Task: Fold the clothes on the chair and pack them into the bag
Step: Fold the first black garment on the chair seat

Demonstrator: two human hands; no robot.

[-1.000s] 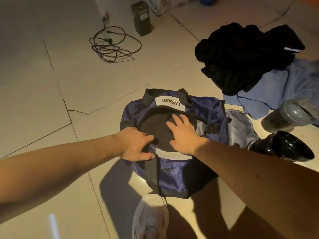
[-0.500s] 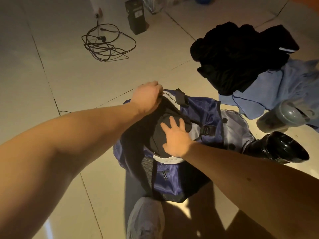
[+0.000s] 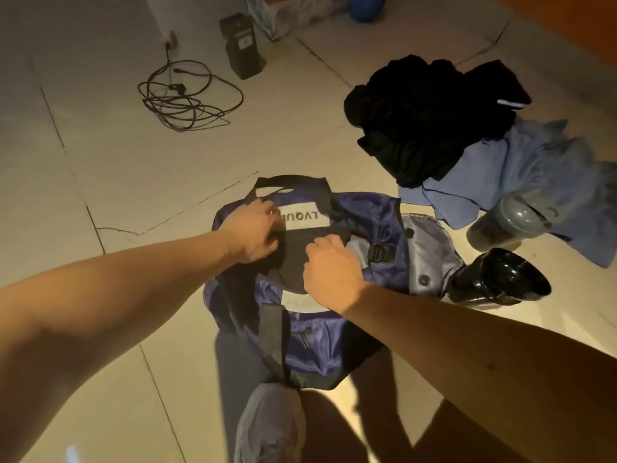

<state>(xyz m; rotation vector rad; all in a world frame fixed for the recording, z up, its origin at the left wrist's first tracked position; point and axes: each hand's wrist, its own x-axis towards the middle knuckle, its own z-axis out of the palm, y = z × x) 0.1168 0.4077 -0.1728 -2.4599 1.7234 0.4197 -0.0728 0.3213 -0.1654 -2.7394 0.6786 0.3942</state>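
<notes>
Floor [image 3: 100,162]: blue bag [image 3: 362,222] holds black garment [image 3: 293,262], gripped by left hand [image 3: 252,230], right hand [image 3: 330,267].

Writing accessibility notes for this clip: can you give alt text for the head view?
A person's left hand grips the far rim of an open navy bag on the floor, while the right hand clutches a black garment inside it. Black clothes and a blue garment lie heaped to the right, beside a grey bottle and a black bottle.

Coiled cable [image 3: 187,95] and dark box [image 3: 242,50] upper left, blue ball [image 3: 365,8] at top edge, grey cup [image 3: 510,218] and black cup [image 3: 497,279] at right, shoe [image 3: 267,426] at bottom.
</notes>
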